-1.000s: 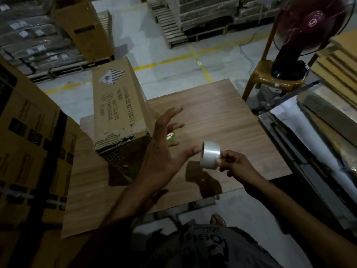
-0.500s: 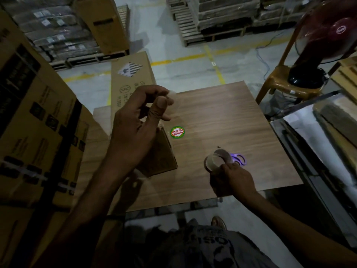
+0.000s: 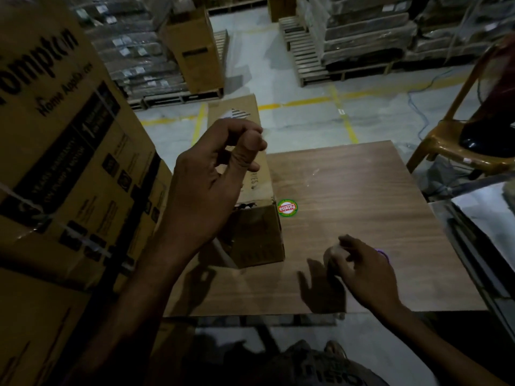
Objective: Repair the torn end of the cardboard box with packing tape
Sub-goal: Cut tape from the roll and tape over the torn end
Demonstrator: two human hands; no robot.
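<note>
Here, left hand [image 3: 211,188] raised over torn cardboard box [image 3: 257,215], fingers pinched together; right hand [image 3: 365,271] grasping tape roll [image 3: 335,250] on wooden surface [image 3: 362,196].

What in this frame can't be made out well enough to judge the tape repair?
Head view only:
- Tape strip: clear and dim; whether the left hand pinches its end cannot be told.
- Tape roll: mostly covered by the right hand.
- Torn end of the box: left part hidden behind the left hand and wrist.
- Purple thing past the right hand: only a sliver shows.
- Box label text: partly covered.
</note>
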